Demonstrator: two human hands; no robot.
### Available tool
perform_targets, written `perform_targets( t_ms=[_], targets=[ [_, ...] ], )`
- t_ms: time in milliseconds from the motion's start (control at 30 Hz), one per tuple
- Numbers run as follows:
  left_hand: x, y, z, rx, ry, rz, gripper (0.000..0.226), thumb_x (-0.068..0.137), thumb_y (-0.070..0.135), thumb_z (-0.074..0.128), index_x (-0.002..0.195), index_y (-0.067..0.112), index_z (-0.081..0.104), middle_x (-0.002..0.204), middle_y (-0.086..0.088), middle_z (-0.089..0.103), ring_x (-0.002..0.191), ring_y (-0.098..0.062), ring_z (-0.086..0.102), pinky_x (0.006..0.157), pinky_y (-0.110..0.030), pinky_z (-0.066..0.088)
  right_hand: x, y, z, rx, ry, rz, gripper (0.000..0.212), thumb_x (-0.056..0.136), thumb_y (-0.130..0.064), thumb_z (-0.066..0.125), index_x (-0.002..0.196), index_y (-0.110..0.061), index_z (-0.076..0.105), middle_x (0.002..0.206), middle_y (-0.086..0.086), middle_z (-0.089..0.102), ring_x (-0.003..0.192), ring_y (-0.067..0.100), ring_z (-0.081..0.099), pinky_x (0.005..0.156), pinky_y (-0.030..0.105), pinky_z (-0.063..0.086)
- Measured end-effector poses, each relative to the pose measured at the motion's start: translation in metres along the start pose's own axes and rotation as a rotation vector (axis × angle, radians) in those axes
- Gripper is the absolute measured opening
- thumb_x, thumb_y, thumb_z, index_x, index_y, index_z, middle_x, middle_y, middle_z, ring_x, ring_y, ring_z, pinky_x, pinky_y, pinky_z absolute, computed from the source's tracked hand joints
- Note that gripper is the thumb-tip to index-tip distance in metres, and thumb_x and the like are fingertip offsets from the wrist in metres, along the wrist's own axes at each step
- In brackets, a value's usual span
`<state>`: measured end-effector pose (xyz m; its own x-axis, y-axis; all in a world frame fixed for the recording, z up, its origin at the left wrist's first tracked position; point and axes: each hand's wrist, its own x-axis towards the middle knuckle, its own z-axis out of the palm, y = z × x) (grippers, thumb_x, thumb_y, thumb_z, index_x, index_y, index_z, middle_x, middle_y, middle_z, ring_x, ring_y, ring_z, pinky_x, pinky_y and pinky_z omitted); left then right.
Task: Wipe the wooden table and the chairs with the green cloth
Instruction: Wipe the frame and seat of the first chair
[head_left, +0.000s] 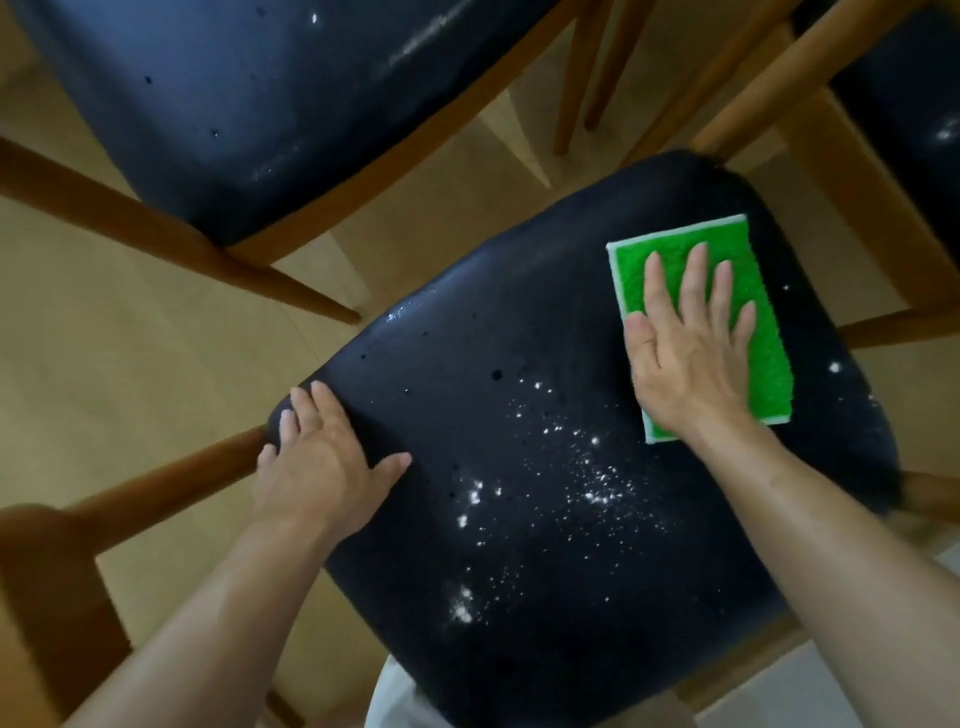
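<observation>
Pressing flat on the green cloth (727, 291), the right hand (685, 343) has its fingers straight and slightly spread, palm down, nothing pinched. The cloth lies on the far right part of the near chair's black seat (519, 322), its long side running away from the person. White crumbs (561, 467) are scattered across the middle and near part of that seat, just beside the cloth's near end. The left hand (322, 452) rests on the seat's left corner, thumb out on top, fingers bent over the edge. 2 more chairs show: a second black seat (249, 93) at the upper left with a few white specks, and a third seat (914, 130) at the right edge. Wooden legs stand on the pale floor (114, 338)
</observation>
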<state>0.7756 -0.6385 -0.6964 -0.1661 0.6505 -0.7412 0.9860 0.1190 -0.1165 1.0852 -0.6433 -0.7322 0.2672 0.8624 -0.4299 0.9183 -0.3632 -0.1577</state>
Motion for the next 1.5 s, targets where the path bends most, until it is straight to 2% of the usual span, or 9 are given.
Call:
perform_targets(
  t_ms=[100,300,433,567,700,800,1033,1167,1500],
  targets=[
    [0.015,0.005,-0.005,0.143,-0.101,-0.008,0.125,0.074,0.066,0.064,0.146,0.0,-0.014,0.157,-0.021,-0.001,0.144,-0.034,0.012,0.114,-0.043,0.023,-0.021,-0.028,0.015,-0.037,0.021,-0.087,0.064,0.096,-0.048,0.014,0.155,-0.024,0.009,0.162,0.013,-0.002,0.147,0.037,-0.002,0.114,0.058,0.001],
    [0.019,0.01,-0.011,0.365,-0.186,0.044,0.134,0.067,0.062,0.074,0.144,-0.011,-0.009,0.153,-0.032,0.005,0.141,-0.039,0.021,0.113,-0.042,0.025,-0.126,-0.096,0.065,-0.17,-0.139,-0.653,0.058,0.091,-0.047,0.033,0.145,-0.029,0.043,0.156,0.005,0.029,0.141,0.031,0.033,0.113,0.055,0.02],
    [0.026,0.012,-0.01,0.413,-0.227,0.023,0.134,0.066,0.058,0.076,0.144,-0.01,-0.01,0.153,-0.033,0.004,0.141,-0.039,0.021,0.112,-0.042,0.025,-0.091,-0.071,0.054,-0.216,-0.128,-0.85,0.053,0.091,-0.041,0.043,0.143,-0.034,0.042,0.151,-0.004,0.031,0.137,0.022,0.042,0.108,0.05,0.035],
    [0.035,0.018,-0.01,0.457,-0.254,0.015,0.123,0.066,0.054,0.079,0.147,-0.003,0.005,0.155,-0.027,0.004,0.14,-0.042,0.022,0.106,-0.049,0.032,0.013,-0.03,0.015,-0.198,0.095,-0.422,0.058,0.096,-0.041,0.024,0.151,-0.027,0.012,0.16,0.002,0.009,0.146,0.033,0.021,0.113,0.056,0.017],
    [0.035,0.013,-0.007,0.465,-0.199,0.056,0.117,0.065,0.052,0.08,0.146,-0.001,0.014,0.155,-0.025,0.01,0.137,-0.043,0.028,0.101,-0.049,0.038,0.052,-0.035,-0.003,-0.071,0.179,-0.069,0.061,0.098,-0.042,0.022,0.155,-0.023,0.014,0.162,0.01,0.009,0.148,0.035,0.008,0.115,0.059,0.009],
    [0.034,0.013,-0.009,0.42,-0.197,0.03,0.127,0.065,0.051,0.081,0.145,-0.006,0.0,0.154,-0.029,0.009,0.137,-0.042,0.029,0.103,-0.047,0.037,0.009,-0.072,0.018,-0.085,0.181,-0.1,0.062,0.097,-0.04,0.027,0.155,-0.02,0.017,0.161,0.013,0.012,0.146,0.038,0.013,0.113,0.06,0.012],
    [0.027,0.011,-0.007,0.351,-0.164,0.053,0.131,0.065,0.049,0.081,0.143,-0.012,-0.003,0.15,-0.036,0.013,0.136,-0.043,0.029,0.102,-0.043,0.038,-0.163,-0.095,0.092,-0.211,-0.133,-0.639,0.068,0.081,-0.042,0.062,0.145,-0.03,0.042,0.156,0.0,0.021,0.139,0.029,0.031,0.111,0.052,0.017],
    [0.024,0.01,-0.007,0.379,-0.146,0.077,0.128,0.066,0.053,0.078,0.143,-0.014,0.0,0.149,-0.037,0.016,0.135,-0.044,0.032,0.1,-0.042,0.039,-0.131,-0.071,0.077,-0.163,-0.118,-0.822,0.057,0.085,-0.037,0.049,0.142,-0.036,0.044,0.152,-0.006,0.03,0.134,0.021,0.045,0.108,0.046,0.025],
    [0.032,0.01,-0.005,0.363,-0.19,0.067,0.127,0.068,0.047,0.08,0.141,-0.012,-0.006,0.149,-0.037,0.011,0.136,-0.046,0.028,0.103,-0.046,0.037,0.049,-0.096,0.004,-0.017,0.196,-0.039,0.056,0.096,-0.038,0.03,0.15,-0.025,0.032,0.16,0.007,0.021,0.147,0.034,0.012,0.114,0.059,0.008]
  ],
)
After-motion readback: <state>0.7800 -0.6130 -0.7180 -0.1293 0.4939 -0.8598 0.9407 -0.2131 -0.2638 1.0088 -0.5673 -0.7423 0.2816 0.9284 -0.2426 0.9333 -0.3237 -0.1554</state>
